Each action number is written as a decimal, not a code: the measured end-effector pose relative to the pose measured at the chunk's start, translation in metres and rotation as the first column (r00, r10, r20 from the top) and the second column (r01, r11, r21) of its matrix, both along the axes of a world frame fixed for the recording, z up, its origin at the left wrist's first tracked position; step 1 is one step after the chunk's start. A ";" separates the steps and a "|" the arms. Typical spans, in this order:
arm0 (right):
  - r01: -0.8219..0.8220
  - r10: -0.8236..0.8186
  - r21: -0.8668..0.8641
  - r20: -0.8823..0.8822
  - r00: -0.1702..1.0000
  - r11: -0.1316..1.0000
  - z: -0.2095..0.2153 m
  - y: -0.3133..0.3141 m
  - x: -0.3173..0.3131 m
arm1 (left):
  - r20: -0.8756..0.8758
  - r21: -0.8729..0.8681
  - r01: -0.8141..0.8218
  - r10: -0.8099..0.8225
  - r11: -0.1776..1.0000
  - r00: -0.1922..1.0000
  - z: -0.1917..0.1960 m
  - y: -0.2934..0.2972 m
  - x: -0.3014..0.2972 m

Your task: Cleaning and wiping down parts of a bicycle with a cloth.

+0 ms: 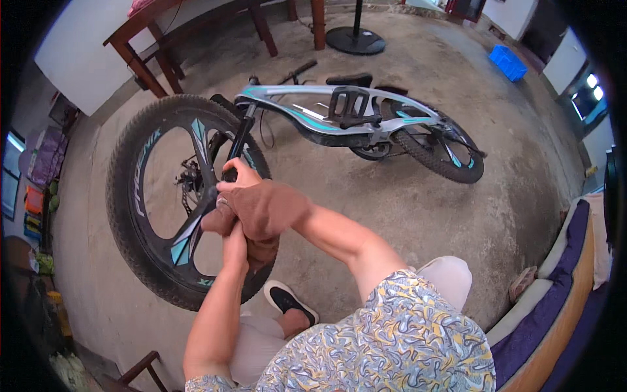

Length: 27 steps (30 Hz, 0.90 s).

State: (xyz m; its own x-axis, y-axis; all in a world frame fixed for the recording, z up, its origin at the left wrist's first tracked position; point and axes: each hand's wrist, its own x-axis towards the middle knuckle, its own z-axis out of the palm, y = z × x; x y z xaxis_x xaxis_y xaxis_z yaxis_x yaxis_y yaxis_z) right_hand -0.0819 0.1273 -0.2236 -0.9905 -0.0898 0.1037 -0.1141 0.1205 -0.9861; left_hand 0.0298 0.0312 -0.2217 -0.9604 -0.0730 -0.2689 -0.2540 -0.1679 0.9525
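In front of me a grey and turquoise bicycle (pixel 313 124) lies on its side on the floor. Its front wheel (pixel 125 215), with a knobby tyre and broad black and turquoise spokes, is nearest to me. A brown cloth (pixel 274 206) hangs bunched across both hands beside the wheel's hub area. My left hand (pixel 234 245) is closed on the cloth's lower part, its fingers mostly covered. My right hand (pixel 245 175) curls its fingers at the lower end of the black front fork (pixel 243 134), with the cloth over its back and wrist.
A reddish wooden table (pixel 150 19) and a round black stand base (pixel 356 40) are beyond the bicycle. A blue crate (pixel 507 63) sits far right. To my right is a wooden seat with purple cushions (pixel 555 297). My shoe (pixel 290 304) is close to the front tyre.
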 end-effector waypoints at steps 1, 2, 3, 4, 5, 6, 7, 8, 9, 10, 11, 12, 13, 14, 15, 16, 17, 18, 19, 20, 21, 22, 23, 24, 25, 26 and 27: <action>-0.013 0.013 -0.006 0.016 1.000 1.000 -0.008 0.004 0.006 | 0.016 -0.006 -0.013 0.013 1.000 1.000 -0.019 -0.006 -0.007; -0.084 0.086 0.098 -0.021 0.996 0.992 -0.004 0.012 0.008 | 0.110 -0.064 -0.005 0.012 0.998 0.994 -0.023 -0.011 -0.018; -0.139 0.153 0.202 -0.057 0.987 0.969 0.000 0.019 0.006 | 0.200 -0.120 0.018 0.006 0.993 0.980 -0.030 -0.012 -0.032; -0.093 0.103 0.109 -0.087 0.991 0.990 0.006 0.027 0.002 | 0.125 -0.222 0.017 0.011 0.975 0.992 -0.035 -0.003 -0.038; 0.030 -0.023 0.049 -0.147 0.989 0.998 0.015 0.030 -0.008 | 0.131 -0.230 0.015 0.016 0.973 0.991 -0.035 0.000 -0.045; 0.014 0.000 0.068 -0.205 0.979 0.998 0.038 0.031 -0.013 | 0.223 -0.041 0.000 0.009 0.999 0.975 -0.016 0.014 -0.048; -0.001 0.023 0.091 -0.251 0.968 0.996 0.050 0.037 -0.015 | 0.320 0.149 -0.039 -0.010 0.988 0.947 -0.005 0.027 -0.044; -0.050 0.090 0.153 -0.263 0.961 0.987 0.057 0.047 -0.019 | 0.269 0.230 -0.041 -0.023 0.972 0.963 -0.030 0.022 -0.058; -0.087 0.144 0.213 -0.271 0.952 0.973 0.057 0.059 -0.027 | 0.281 0.164 -0.071 0.022 0.984 0.960 -0.036 0.028 -0.067; -0.039 0.124 0.216 -0.394 0.911 0.976 0.036 0.084 -0.042 | 0.290 0.131 -0.019 -0.020 0.991 0.957 -0.017 0.049 -0.079; -0.083 0.153 0.288 -0.229 0.961 0.954 0.040 0.099 -0.036 | 0.259 0.118 -0.029 -0.002 0.993 0.966 -0.010 0.039 -0.090; -0.099 0.145 0.287 -0.142 0.979 0.953 0.034 0.128 -0.031 | 0.295 0.070 -0.073 0.049 0.995 0.954 0.006 0.042 -0.099; -0.149 0.168 0.198 -0.086 0.982 0.969 0.039 0.147 -0.020 | 0.169 0.020 -0.062 0.058 0.998 0.984 0.007 0.017 -0.110; -0.157 0.159 0.200 0.006 0.987 0.967 0.042 0.172 -0.007 | 0.194 -0.051 -0.111 0.119 0.993 0.974 0.021 0.001 -0.120; -0.058 0.083 0.218 -0.108 0.991 0.974 0.027 0.195 0.000 | 0.197 0.025 -0.143 0.135 0.989 0.971 0.046 0.002 -0.122; -0.078 0.097 0.208 -0.083 0.992 0.975 0.021 0.209 0.007 | 0.126 0.106 -0.150 0.136 0.983 0.983 0.046 -0.029 -0.128; -0.077 0.088 0.212 -0.045 0.995 0.974 0.009 0.229 0.014 | 0.104 0.056 -0.213 0.207 0.975 0.973 0.068 -0.026 -0.122; -0.072 0.072 0.206 0.008 0.997 0.976 0.000 0.237 0.023 | -0.065 0.021 -0.193 0.193 0.981 0.979 0.072 -0.047 -0.120; -0.070 0.059 0.206 0.058 0.997 0.976 -0.005 0.242 0.030 | -0.103 0.051 -0.227 0.232 0.972 0.967 0.071 -0.073 -0.120; -0.076 0.064 0.212 0.062 0.996 0.974 -0.016 0.250 0.037 | -0.130 0.030 -0.268 0.270 0.963 0.954 0.084 -0.067 -0.110; -0.071 0.054 0.215 0.083 0.995 0.974 -0.029 0.259 0.044 | -0.153 0.014 -0.298 0.296 0.955 0.943 0.102 -0.054 -0.099; -0.070 0.050 0.210 0.096 0.994 0.975 -0.039 0.265 0.049 | -0.152 0.017 -0.297 0.296 0.955 0.943 0.111 -0.050 -0.092; -0.072 0.052 0.209 0.098 0.994 0.975 -0.047 0.268 0.054 | -0.109 -0.257 -0.076 0.049 0.963 0.993 0.120 -0.047 -0.084; -0.043 0.004 0.293 0.133 0.991 0.955 -0.058 0.275 0.062 | 0.005 -0.485 0.170 -0.192 0.858 0.981 0.116 -0.042 -0.080; -0.021 -0.043 0.368 0.164 0.986 0.929 -0.069 0.280 0.069 | 0.257 -0.462 0.427 -0.343 0.777 0.903 0.113 -0.032 -0.074; -0.029 -0.079 0.319 0.319 0.944 0.947 -0.080 0.285 0.073 | 0.449 -0.349 0.556 -0.386 0.754 0.806 0.105 -0.013 -0.060; -0.040 -0.063 0.307 0.318 0.946 0.951 -0.084 0.282 0.074 | 0.568 -0.372 0.720 -0.470 0.586 0.676 0.059 -0.032 -0.058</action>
State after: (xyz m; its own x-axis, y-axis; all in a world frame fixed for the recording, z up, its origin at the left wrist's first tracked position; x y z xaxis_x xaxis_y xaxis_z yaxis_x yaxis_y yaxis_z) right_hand -0.0081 0.4090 -0.3079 -0.9668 -0.0541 -0.2498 0.2048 0.4208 -0.8837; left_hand -0.0285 -0.0009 -0.1628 -0.6594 0.2307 -0.7155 -0.4431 0.6497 0.6178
